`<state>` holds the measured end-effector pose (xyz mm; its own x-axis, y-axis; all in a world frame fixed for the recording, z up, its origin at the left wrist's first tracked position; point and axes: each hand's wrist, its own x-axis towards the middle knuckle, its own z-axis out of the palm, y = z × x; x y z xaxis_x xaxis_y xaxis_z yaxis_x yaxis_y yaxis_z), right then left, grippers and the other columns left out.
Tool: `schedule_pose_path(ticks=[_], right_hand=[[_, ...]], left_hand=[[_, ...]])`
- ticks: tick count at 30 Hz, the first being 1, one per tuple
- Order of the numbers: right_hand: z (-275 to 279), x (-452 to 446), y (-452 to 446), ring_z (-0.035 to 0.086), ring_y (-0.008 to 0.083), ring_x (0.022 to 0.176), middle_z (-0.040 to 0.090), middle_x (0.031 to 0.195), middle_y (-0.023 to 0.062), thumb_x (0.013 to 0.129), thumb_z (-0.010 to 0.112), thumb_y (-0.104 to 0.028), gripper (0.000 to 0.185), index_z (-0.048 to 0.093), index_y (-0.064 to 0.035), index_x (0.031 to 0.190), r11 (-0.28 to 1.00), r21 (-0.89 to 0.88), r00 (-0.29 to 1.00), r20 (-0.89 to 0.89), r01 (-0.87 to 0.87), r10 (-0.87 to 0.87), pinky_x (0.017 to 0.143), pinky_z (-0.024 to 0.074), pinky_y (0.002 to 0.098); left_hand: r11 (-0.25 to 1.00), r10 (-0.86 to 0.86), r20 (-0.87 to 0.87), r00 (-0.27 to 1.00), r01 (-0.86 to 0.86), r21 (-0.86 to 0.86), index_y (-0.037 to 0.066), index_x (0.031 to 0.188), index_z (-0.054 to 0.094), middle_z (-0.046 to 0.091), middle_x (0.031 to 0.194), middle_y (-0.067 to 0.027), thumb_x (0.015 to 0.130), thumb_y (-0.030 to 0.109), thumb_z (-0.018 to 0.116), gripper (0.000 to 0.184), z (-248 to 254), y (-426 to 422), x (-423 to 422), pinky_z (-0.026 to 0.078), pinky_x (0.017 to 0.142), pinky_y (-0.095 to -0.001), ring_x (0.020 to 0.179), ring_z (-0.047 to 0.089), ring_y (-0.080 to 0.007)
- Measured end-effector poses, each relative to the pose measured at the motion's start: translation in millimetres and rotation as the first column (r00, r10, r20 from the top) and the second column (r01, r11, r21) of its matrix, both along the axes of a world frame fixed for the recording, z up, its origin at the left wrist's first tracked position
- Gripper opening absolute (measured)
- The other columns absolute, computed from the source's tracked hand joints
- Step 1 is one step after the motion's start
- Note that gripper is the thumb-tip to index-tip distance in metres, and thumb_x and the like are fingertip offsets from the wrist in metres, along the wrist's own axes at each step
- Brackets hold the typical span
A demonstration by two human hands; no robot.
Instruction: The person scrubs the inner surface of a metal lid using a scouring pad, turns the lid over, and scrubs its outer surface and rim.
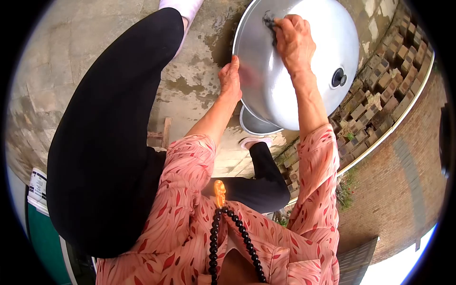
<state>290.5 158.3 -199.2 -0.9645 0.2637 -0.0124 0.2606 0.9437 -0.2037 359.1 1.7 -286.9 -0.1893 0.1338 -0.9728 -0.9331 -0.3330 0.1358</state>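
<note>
A large shiny metal pot lid (pixel 323 28) with a black knob (pixel 338 79) is tilted up in front of me. My left hand (pixel 230 81) grips its left rim, thumb showing at the edge and the other fingers mostly hidden. Against the upper left of the lid's domed surface, my right hand (pixel 295 42) presses a dark, stringy scouring pad (pixel 270 23), with its fingers closed around it. Below the lid, part of a metal basin (pixel 254 122) shows; the lid covers the rest.
Wet concrete ground (pixel 185 85) lies around my feet. Stacked bricks (pixel 380 90) line the right side, with a brick-paved area (pixel 403 180) beyond. A small wooden stool (pixel 165 133) is partly visible beside my leg. A white bucket (pixel 37 187) stands at far left.
</note>
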Motion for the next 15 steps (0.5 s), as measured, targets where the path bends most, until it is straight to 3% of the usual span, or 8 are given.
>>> schedule_pose_path(ticks=[2,5,8,10,12,15], right_hand=[[15.0,44.2,-28.2,0.057,0.0243,0.085,0.059,0.092,0.0011,0.078,0.068,-0.009,0.013,0.067,-0.0137,0.09,0.997,-0.08,0.999,0.037,0.024,-0.021,0.064,0.0513,0.0366],[37.6,105.8,-54.8,0.058,0.0224,0.083,0.059,0.094,0.0024,0.069,0.066,-0.006,0.028,0.068,-0.0113,0.096,0.996,-0.049,0.983,0.166,-0.076,0.083,0.067,0.0518,0.0334],[26.9,80.0,-46.3,0.056,0.0222,0.082,0.057,0.091,0.002,0.072,0.063,-0.008,0.018,0.066,-0.0112,0.09,0.967,-0.092,0.961,0.121,-0.237,0.247,0.065,0.0506,0.0345],[1.3,30.3,-28.2,0.056,0.0233,0.082,0.057,0.09,0.002,0.074,0.063,-0.01,0.009,0.064,-0.0115,0.083,0.98,-0.05,0.981,0.032,-0.191,0.193,0.062,0.0502,0.0374],[-16.3,-10.5,-5.4,0.056,0.0238,0.082,0.057,0.089,0.0021,0.075,0.063,-0.01,0.004,0.063,-0.0123,0.078,0.997,0.072,0.999,-0.026,-0.019,0.021,0.059,0.0503,0.0393],[2.7,28.3,-33.8,0.057,0.0227,0.085,0.057,0.091,0.001,0.076,0.068,-0.008,0.012,0.066,-0.0149,0.086,0.998,-0.046,0.999,0.038,-0.037,0.038,0.062,0.0514,0.0362]], left_hand=[[1.0,0.015,-0.036,0.999,-0.015,0.015,0.003,0.091,0.065,0.061,0.092,-0.002,0.092,0.042,0.064,0.039,-2.3,1.6,-0.4,0.047,0.076,-0.0326,0.086,0.052,-0.0133],[1.0,0.013,-0.073,0.997,-0.011,0.029,0.003,0.091,0.065,0.061,0.091,-0.0014,0.092,0.042,0.064,0.038,1.8,-3.1,3.9,0.046,0.077,-0.0324,0.087,0.051,-0.0127],[0.998,0.02,-0.06,0.998,-0.016,0.067,0.003,0.092,0.065,0.062,0.089,-0.0019,0.093,0.042,0.063,0.039,7.0,-0.9,1.8,0.044,0.081,-0.0313,0.085,0.052,-0.0128],[0.998,0.008,-0.012,1.0,-0.007,0.064,0.003,0.093,0.065,0.063,0.089,-0.0025,0.093,0.041,0.063,0.039,9.5,-1.2,-1.3,0.045,0.081,-0.031,0.084,0.053,-0.0131],[1.0,-0.02,-0.02,1.0,0.02,0.009,0.002,0.095,0.065,0.063,0.091,-0.0033,0.093,0.041,0.063,0.039,5.1,0.2,-3.3,0.047,0.078,-0.0309,0.083,0.054,-0.0134],[1.0,0.019,-0.042,0.999,-0.018,0.011,0.002,0.098,0.066,0.064,0.093,-0.0042,0.093,0.041,0.064,0.039,3.1,-3.0,-3.9,0.049,0.076,-0.0313,0.083,0.056,-0.014]])
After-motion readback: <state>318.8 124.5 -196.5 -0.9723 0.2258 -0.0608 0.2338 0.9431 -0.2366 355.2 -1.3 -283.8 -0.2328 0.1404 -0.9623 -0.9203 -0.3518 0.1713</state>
